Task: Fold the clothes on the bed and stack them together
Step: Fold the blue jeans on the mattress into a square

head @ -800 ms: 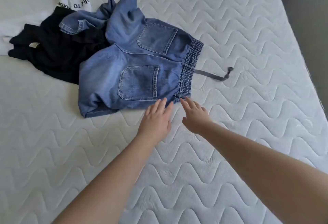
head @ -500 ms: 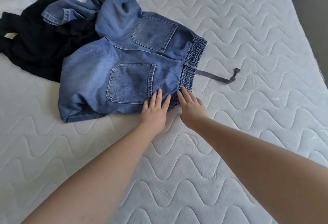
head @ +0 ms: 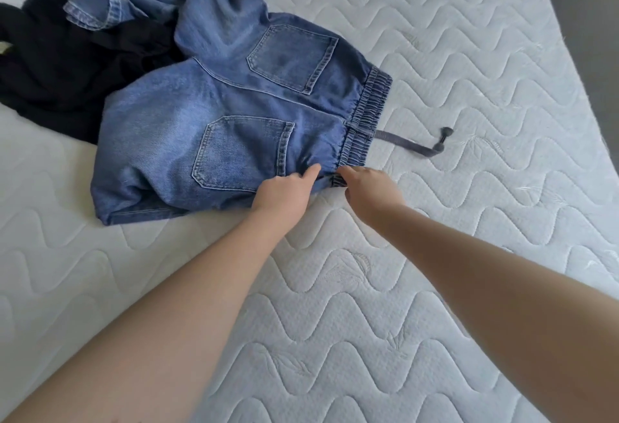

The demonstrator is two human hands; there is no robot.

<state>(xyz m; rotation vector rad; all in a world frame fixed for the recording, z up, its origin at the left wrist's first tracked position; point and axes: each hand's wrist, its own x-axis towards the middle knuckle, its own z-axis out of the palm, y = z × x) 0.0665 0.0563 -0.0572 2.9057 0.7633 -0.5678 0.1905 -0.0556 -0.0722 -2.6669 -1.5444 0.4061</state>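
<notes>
Both hands grip the denim shorts.
Left hand (head: 284, 193) and right hand (head: 371, 188) pinch the near waistband corner of the shorts (head: 234, 121), frame centre, on the bed (head: 368, 322).

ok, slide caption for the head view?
Both hands grip the jeans at the waistband corner on the bed.
</notes>
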